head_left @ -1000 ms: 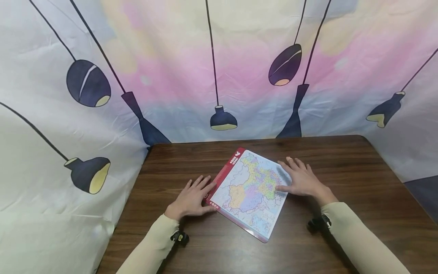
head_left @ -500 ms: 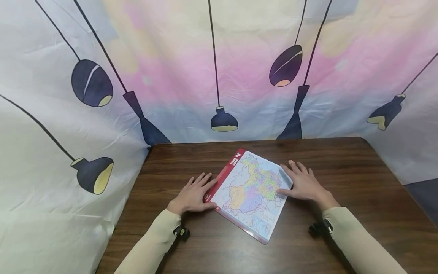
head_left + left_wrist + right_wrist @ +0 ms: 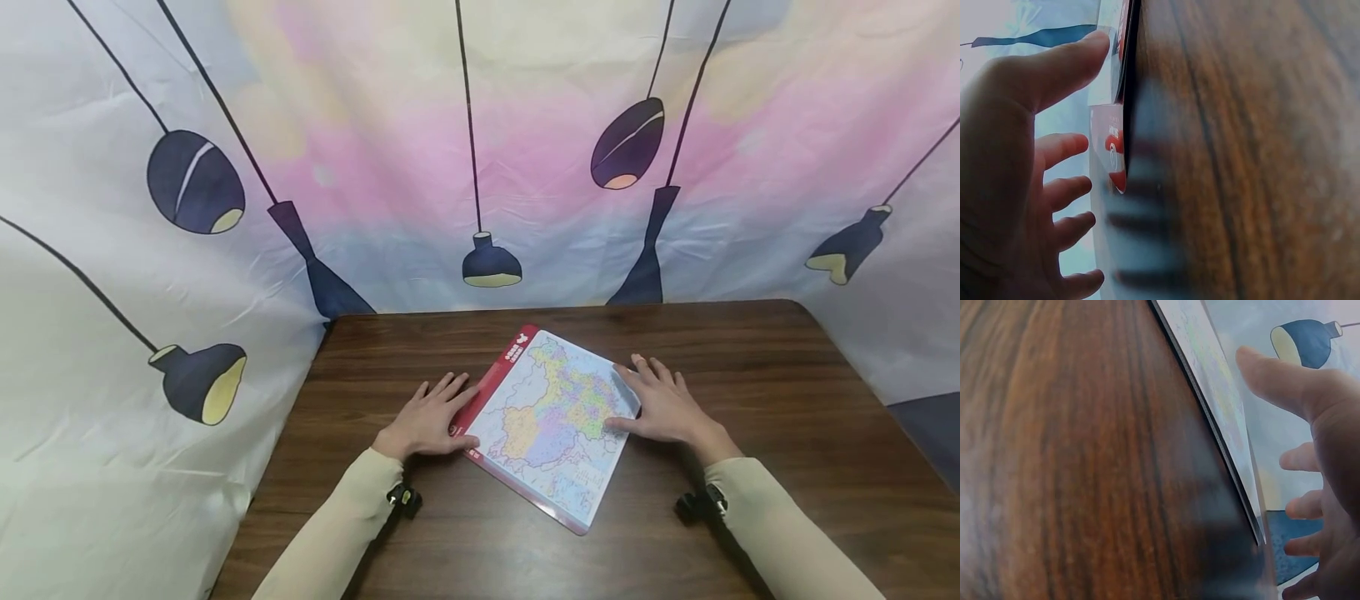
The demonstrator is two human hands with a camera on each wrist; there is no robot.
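From the head view, a map board [image 3: 551, 417] with a red strip along its left edge is lying flat on the dark wooden table [image 3: 750, 367], turned at an angle, near the middle of the tabletop. The left hand [image 3: 429, 419] is resting flat beside the red edge, fingers straight, with the thumb and fingertips touching the board's border. Compared with 0.5 s ago, this hand is sitting slightly closer in against the board, and the wrist has shifted a little toward the right. The right hand [image 3: 663, 406] is lying open on the board's right edge, fingers spread, thumb on the map surface; it is sitting about where it was in the 2 earlier frames. The board itself is showing no shift.

From the left wrist view, the left hand [image 3: 1016, 187] is showing its thumb pressing on the board [image 3: 1113, 150] edge, the other fingers relaxed and holding nothing.

From the right wrist view, the right hand [image 3: 1316, 475] is stretching its thumb over the board [image 3: 1216, 406], loosely open, with the board's edge lying on the table [image 3: 1072, 456].
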